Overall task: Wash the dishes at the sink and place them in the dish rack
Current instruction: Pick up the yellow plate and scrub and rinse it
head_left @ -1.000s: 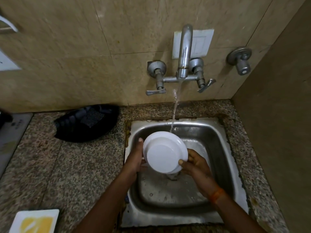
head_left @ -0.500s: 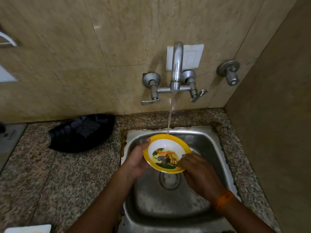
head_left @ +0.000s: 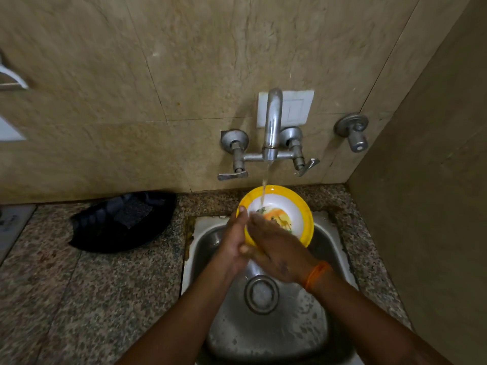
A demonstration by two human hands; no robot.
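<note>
One bowl (head_left: 290, 206) under the tap (head_left: 271, 133) at twelve o'clock over the sink (head_left: 329, 325), left hand (head_left: 233, 243) clamped on its rim, right hand (head_left: 276, 248) flat rubbing inside: mid-rinse, racking still ahead, no rack visible.

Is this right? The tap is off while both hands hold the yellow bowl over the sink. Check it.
Not quite: the tap is running. The head view shows water falling into the yellow bowl. The rest stands: left hand and right hand hold it over the sink.
</note>
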